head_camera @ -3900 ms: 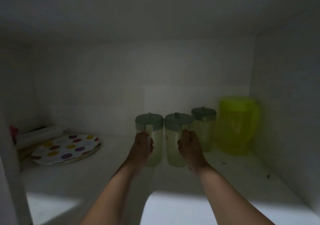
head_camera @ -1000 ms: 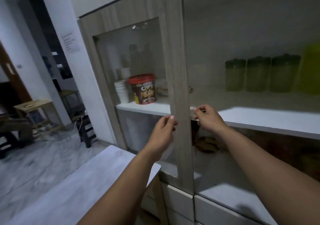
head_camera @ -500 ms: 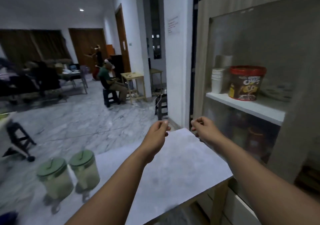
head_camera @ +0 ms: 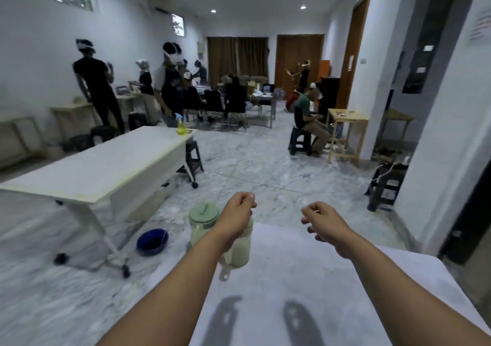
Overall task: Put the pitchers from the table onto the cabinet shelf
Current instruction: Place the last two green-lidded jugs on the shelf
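So they've swung away from the cabinet back to the desk [head_camera: 305, 279], both hands loosely curled with nothing in their grip, left hand [head_camera: 237, 219] in front of the two pitchers [head_camera: 202, 219] at its far left edge, right hand [head_camera: 325, 220] beside.

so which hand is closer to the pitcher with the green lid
Left. The left hand sits beside the pitcher with the green lid, overlapping a second pitcher in view. The right hand hangs further right, over the table.
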